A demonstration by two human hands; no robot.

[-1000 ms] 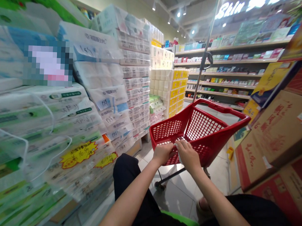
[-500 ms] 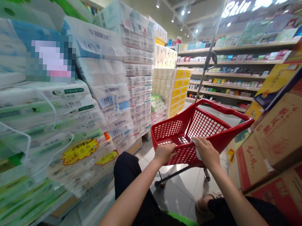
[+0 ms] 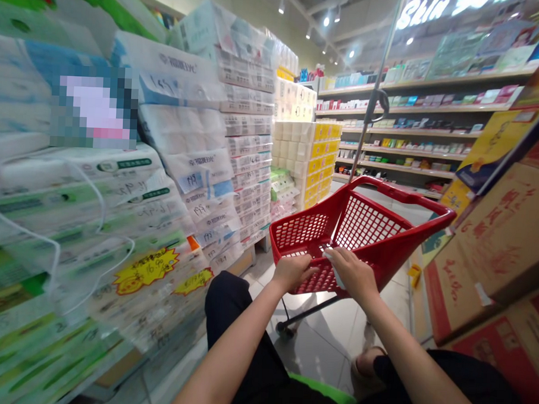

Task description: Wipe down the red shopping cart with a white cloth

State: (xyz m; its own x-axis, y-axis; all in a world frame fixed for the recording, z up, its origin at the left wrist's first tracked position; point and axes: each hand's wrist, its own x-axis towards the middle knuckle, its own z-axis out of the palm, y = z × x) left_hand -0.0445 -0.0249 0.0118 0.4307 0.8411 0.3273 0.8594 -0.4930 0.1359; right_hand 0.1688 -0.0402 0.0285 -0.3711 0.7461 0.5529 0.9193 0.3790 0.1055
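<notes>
A red plastic shopping basket on wheels [image 3: 385, 202] stands on the tiled aisle floor in front of me, tilted, with a metal pole rising from its far side. My left hand [image 3: 293, 271] grips the basket's near rim, fingers curled over it. My right hand [image 3: 353, 272] rests on the same rim just to the right, pressing a small white cloth or tissue [image 3: 337, 276] against the plastic. The basket holds nothing that I can see. My dark-trousered knees show at the bottom.
Tall stacks of wrapped tissue and toilet paper packs [image 3: 195, 157] with yellow price tags [image 3: 145, 271] line the left. Brown cartons [image 3: 491, 247] crowd the right. Stocked shelves [image 3: 411, 131] cross the aisle's far end.
My right hand slid right along the basket rim with the white cloth, then came back toward the left hand. The left hand kept its grip.
</notes>
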